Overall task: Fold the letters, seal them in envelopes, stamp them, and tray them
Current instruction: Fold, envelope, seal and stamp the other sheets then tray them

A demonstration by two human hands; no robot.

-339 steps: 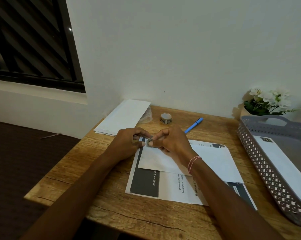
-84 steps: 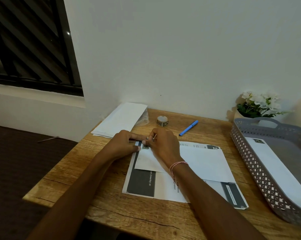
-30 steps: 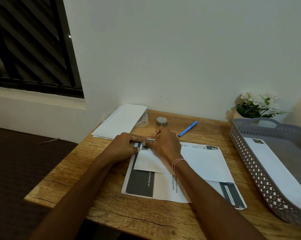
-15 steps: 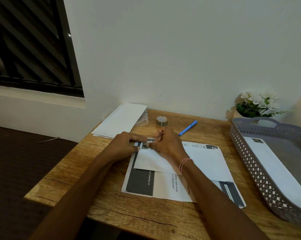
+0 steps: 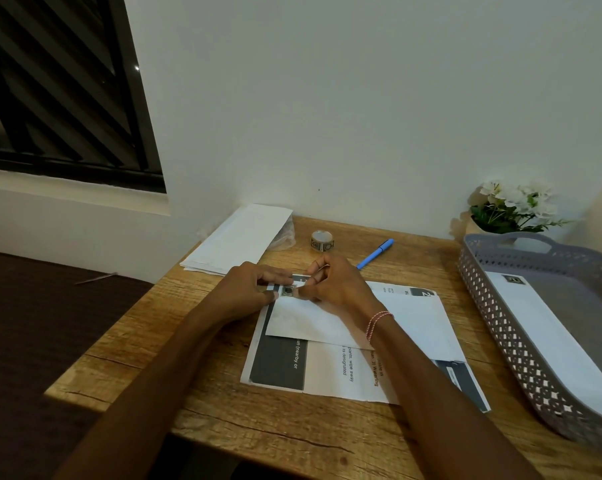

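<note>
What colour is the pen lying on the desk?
The pen is bright blue, seen clearly in the head view, lying beyond the right hand.

Wooden table (image 5: 223, 407) stood vs. white wall. On it: stack of white envelopes (image 5: 239, 239) at far-left corner, tape roll (image 5: 322, 241) & blue pen (image 5: 375, 253) near back edge, printed sheets (image 5: 330, 372) in the middle, grey perforated tray (image 5: 500, 327) at right, flower pot (image 5: 479, 226) at far-right corner.
</note>
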